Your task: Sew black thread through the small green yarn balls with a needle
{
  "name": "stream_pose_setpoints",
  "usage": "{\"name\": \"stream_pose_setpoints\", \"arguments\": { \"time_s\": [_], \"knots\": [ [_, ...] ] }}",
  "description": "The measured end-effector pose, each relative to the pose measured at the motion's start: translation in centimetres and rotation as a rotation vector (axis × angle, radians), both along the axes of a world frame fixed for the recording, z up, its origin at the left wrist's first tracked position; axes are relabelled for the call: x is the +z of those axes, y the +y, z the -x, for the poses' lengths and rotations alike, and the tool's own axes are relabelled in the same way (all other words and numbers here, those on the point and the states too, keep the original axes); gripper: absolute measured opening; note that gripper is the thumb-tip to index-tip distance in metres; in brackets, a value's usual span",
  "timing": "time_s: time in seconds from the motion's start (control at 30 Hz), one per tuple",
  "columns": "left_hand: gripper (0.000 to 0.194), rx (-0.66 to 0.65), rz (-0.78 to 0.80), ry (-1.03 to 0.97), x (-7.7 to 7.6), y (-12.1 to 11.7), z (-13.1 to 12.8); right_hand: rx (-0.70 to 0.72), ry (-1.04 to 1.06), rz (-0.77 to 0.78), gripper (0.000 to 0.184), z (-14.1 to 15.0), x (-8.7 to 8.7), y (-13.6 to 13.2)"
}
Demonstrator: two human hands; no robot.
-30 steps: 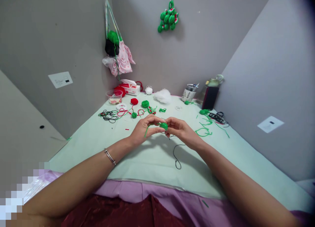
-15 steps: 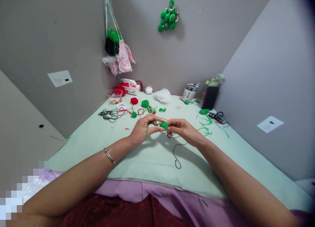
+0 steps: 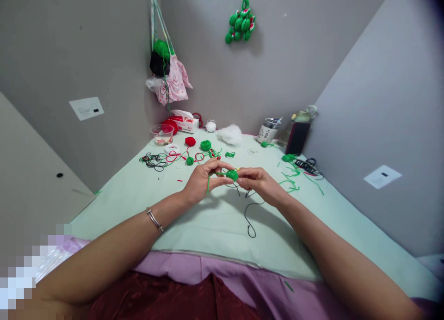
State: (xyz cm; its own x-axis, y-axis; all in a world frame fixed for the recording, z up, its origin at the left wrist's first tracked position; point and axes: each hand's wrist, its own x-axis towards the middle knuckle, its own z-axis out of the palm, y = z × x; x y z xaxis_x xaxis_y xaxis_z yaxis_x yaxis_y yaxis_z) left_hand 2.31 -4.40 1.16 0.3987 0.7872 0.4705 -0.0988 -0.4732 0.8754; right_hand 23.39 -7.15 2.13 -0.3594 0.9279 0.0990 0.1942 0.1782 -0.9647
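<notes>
A small green crocheted piece [image 3: 231,175] is pinched between both hands above the pale green table [image 3: 194,223]. My left hand [image 3: 203,181] grips its left side, and a green yarn tail hangs down from those fingers. My right hand [image 3: 258,183] pinches its right side. A black thread [image 3: 249,216] runs down from under my right hand and curls on the table. A silver bracelet [image 3: 155,220] sits on my left wrist.
Green, red and black yarn scraps [image 3: 163,159] and small green balls lie at the back left. A tissue box [image 3: 185,122], white stuffing [image 3: 229,133], a tin [image 3: 268,130] and a dark bottle [image 3: 296,136] stand by the wall. Green crocheted pieces [image 3: 241,24] hang above.
Both hands stay pinched on the green piece and have shifted only slightly. The black thread under my right hand has moved a little.
</notes>
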Motion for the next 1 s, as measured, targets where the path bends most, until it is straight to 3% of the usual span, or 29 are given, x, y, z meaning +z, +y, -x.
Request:
{"name": "stream_pose_setpoints", "arguments": {
  "time_s": [0.37,0.77,1.0],
  "knots": [
    [0.024,-0.009,0.015,0.023,0.3,-0.3,0.0,-0.004,0.043,0.047,0.017,-0.3,-0.4,0.5],
    [0.025,-0.052,0.054,-0.014,0.0,0.0,-0.2,0.042,0.079,-0.068,0.009,0.0,-0.8,0.6],
    [0.027,-0.103,0.107,-0.062,-0.1,-0.1,-0.5,0.083,0.131,-0.001,0.01,0.4,-1.4,0.6]
  ]
}}
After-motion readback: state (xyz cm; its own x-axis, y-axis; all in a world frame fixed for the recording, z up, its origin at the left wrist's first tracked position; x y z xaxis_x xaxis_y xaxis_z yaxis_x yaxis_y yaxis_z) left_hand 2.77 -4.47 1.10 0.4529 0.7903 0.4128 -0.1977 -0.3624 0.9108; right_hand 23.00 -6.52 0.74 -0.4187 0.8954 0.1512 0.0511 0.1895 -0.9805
